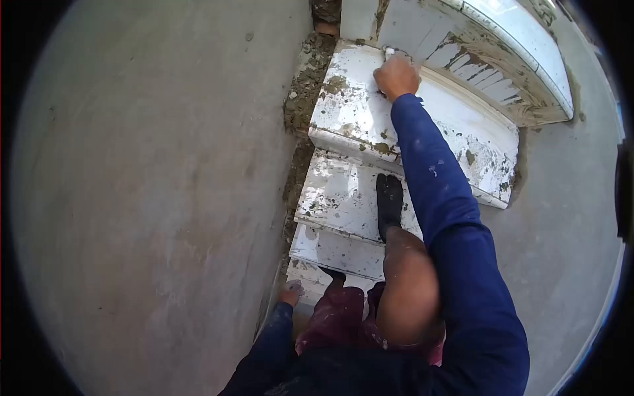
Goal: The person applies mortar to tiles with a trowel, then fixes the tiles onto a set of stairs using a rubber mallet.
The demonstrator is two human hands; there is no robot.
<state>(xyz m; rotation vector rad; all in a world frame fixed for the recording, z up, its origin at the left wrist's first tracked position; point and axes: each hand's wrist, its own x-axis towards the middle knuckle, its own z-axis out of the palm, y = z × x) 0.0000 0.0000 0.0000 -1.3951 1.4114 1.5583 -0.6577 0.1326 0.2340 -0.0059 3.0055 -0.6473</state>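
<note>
My right hand (397, 76) is closed in a fist at the back of a white stair tread (360, 99), close to the foot of the riser above. A small pale bit shows past its knuckles, too little to name. Grey, wet-looking smears and specks of mortar cover that tread. Low in the view, beside the lower steps and the left wall, my left hand (290, 292) hangs with its fingers curled and dusty. Whatever it may hold is hidden. One foot in a dark sock (389, 204) stands on the step (337, 191) below the smeared tread.
A plain grey plastered wall (158, 185) rises at the left, with a rough mortar-filled gap (307, 86) between it and the steps. Higher up, a curved step (528, 33) juts out, its riser (485, 72) streaked with brown. Grey surface (561, 171) lies at the right.
</note>
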